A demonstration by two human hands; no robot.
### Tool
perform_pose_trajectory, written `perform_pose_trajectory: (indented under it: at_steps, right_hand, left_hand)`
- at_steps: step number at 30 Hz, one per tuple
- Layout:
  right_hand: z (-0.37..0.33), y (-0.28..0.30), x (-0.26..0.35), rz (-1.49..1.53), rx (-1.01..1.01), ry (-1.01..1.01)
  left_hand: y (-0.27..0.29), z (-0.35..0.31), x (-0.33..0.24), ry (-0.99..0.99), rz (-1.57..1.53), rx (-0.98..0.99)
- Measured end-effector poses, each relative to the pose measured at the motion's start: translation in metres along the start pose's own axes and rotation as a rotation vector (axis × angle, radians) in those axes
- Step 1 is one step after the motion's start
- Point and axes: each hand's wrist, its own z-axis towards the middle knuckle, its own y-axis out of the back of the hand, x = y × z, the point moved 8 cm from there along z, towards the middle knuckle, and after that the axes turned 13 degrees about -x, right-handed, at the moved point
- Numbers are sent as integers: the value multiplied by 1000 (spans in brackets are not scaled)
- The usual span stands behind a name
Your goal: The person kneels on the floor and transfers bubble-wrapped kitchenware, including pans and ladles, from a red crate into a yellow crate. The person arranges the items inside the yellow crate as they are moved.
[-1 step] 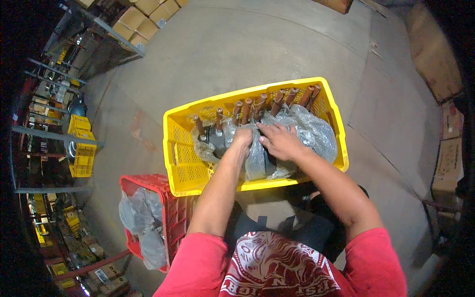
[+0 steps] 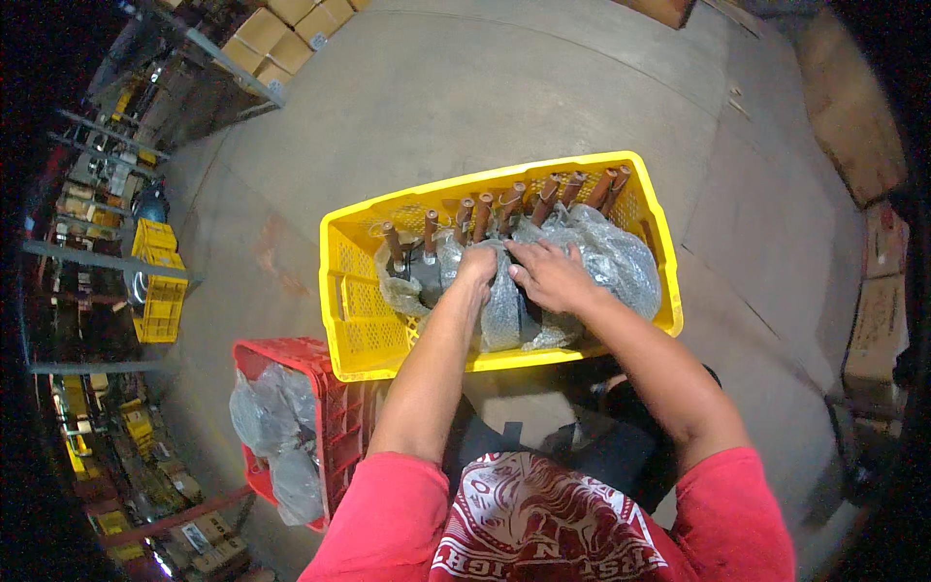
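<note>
A yellow plastic crate (image 2: 335,291) stands in front of me, holding a row of what look like pans with brown handles (image 2: 482,215) pointing up and away. Clear bubble wrap (image 2: 616,254) covers most of them; a dark surface shows between the wraps on the left. My left hand (image 2: 477,267) is closed on bubble wrap around one pan near the crate's middle, its fingertips partly hidden. Beside it, my right hand (image 2: 550,276) lies on the wrapping with fingers stretched out, its fingertips close to the left hand.
At the lower left, a red crate (image 2: 335,427) holds grey items in clear plastic (image 2: 262,412). Shelving with yellow baskets (image 2: 160,296) runs along the left. Cardboard boxes (image 2: 267,39) are stacked at the far left, and more cartons (image 2: 878,330) line the right side.
</note>
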Motion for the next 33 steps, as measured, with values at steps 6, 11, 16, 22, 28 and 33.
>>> perform_pose_trajectory:
  at_steps: [6,11,16,22,28,33]
  right_hand:
    - [8,36,25,52,-284,277]
    - [9,130,-108,326,-639,-142]
    - [-34,68,-278,513,-339,-852]
    - [-61,59,-253,233,-448,-689]
    - [-68,67,-221,295,-409,-827]
    - [-74,63,-236,114,-438,-847]
  left_hand:
    - [-5,-7,-6,-268,-32,73]
    - [-6,-31,19,-351,16,-38]
    - [-2,-44,24,-385,-146,-80]
    - [-1,-44,8,-358,-275,13]
    - [-2,-49,-2,-376,-97,64]
    - [-12,-40,8,-349,-295,157]
